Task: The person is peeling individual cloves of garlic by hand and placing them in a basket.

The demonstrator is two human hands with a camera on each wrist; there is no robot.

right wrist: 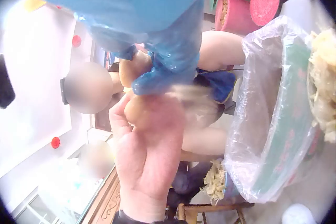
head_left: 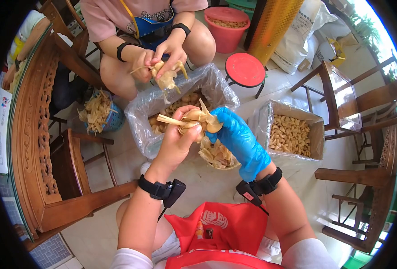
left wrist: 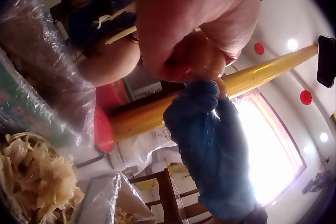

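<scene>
My bare left hand grips a garlic bulb with a short dry stalk, its papery skin partly torn away. Right beside it, my right hand, in a blue glove, pinches a garlic clove at the bulb's edge. In the right wrist view, the gloved thumb and fingers close around that clove, while the left hand sits just under it. Below the hands, a basket is heaped with garlic skins. Behind it, a plastic-lined box contains garlic bulbs.
Loose cloves fill a second lined box on the right. Opposite, another person's hands hold garlic. A red stool, a pink bucket and a blue basket of skins stand around. Wooden chairs flank both sides.
</scene>
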